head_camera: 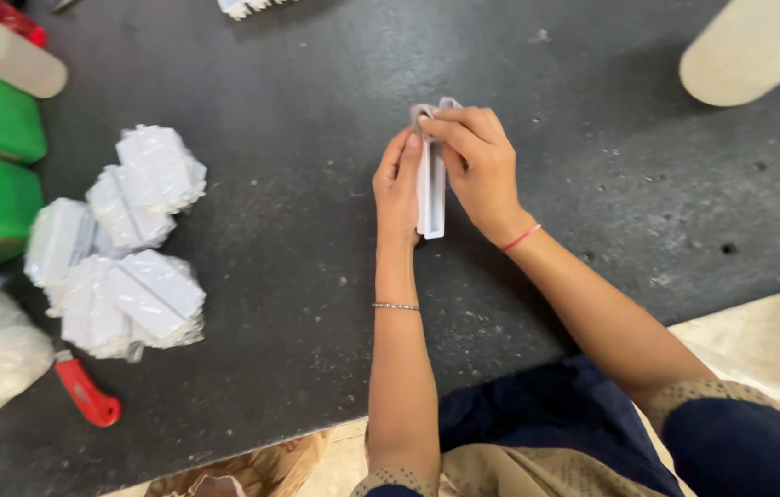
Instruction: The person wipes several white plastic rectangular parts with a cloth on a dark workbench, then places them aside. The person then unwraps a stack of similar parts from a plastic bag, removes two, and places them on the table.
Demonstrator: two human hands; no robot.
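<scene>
Left hand (397, 189) and right hand (477, 166), both grips clamped on white plastic piece (430, 198)

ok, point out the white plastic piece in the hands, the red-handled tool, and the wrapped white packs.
white plastic piece (430, 198), head view, long flat side.
red-handled tool (88, 396), head view, handle.
wrapped white packs (146, 294), head view, front pack's top.
</scene>
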